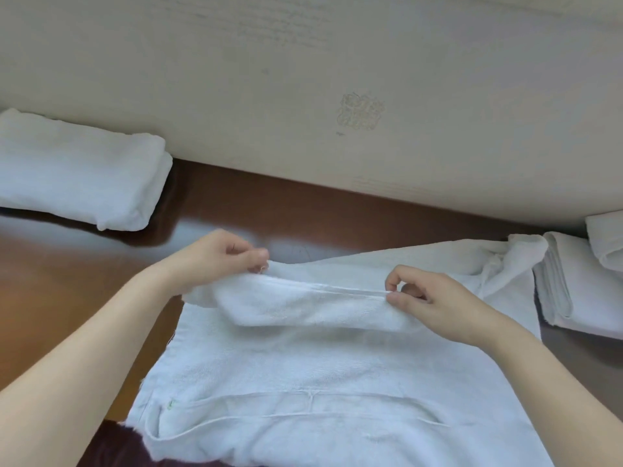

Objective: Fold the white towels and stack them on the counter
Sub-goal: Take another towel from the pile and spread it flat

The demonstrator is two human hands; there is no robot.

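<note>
A white towel (320, 372) lies spread on the brown wooden counter (67, 281) in front of me, its near end hanging over the counter's front edge. My left hand (219, 257) pinches the towel's far left corner. My right hand (435, 301) pinches the same far hem further right, thumb against fingertips. Between the hands the far edge is lifted and curls back toward me in a shallow fold. A folded white towel stack (77, 176) rests at the far left against the wall.
A beige wall (337, 79) runs along the back of the counter. At the right edge lies a pile of unfolded white towels (580, 284), partly touching the spread towel. Bare counter shows between the folded stack and my left hand.
</note>
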